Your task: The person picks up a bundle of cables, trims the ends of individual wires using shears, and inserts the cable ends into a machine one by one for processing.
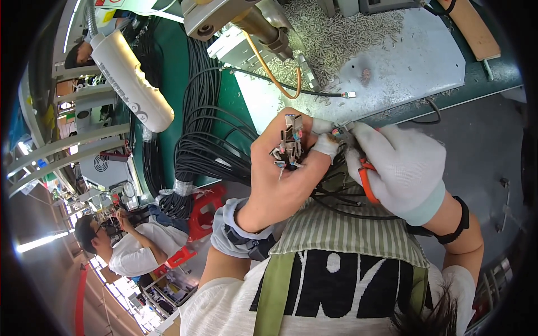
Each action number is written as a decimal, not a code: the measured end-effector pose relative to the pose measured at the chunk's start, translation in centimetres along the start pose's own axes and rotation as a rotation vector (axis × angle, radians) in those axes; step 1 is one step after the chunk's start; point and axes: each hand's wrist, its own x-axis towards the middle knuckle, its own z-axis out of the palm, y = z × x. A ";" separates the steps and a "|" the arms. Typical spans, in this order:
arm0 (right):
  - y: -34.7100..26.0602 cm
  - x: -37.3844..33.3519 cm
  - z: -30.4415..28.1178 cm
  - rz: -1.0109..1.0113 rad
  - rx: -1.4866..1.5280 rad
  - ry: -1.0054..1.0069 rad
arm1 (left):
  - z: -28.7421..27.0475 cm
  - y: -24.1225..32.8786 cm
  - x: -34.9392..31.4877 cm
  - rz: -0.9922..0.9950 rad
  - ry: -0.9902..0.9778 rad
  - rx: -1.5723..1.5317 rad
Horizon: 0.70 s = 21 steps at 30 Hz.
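Observation:
My left hand (286, 173), bare but for white covers on the thumb and forefinger, is closed round several black cables. Their small metal connector ends (290, 140) stick up out of the fist. Between that thumb and forefinger sits one metal cable connector (342, 130), and the fingertips of my right hand (406, 168) meet it there. A white glove covers the right hand, which is closed on a hand tool with curved orange handles (369, 182); its working end is hidden. Black cables (342, 204) hang below my hands over a green-striped apron (347, 238).
A metal press-like machine (241, 25) overhangs a light metal plate (414, 67) strewn with many tiny metal pieces (347, 28). One cable end (348, 94) lies on it. Bundled black cables (207, 151) and a lit lamp (131, 81) are at left. Another person (140, 249) sits beyond.

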 end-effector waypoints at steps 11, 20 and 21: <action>0.1 -0.1 1.8 0.017 0.531 0.063 | 0.3 -1.7 1.0 0.430 0.151 0.331; 0.3 0.1 2.4 0.032 0.372 0.165 | 0.8 -1.1 0.8 0.198 0.108 0.239; 0.4 0.1 2.4 0.033 0.372 0.164 | 0.8 -1.0 0.9 0.178 0.111 0.200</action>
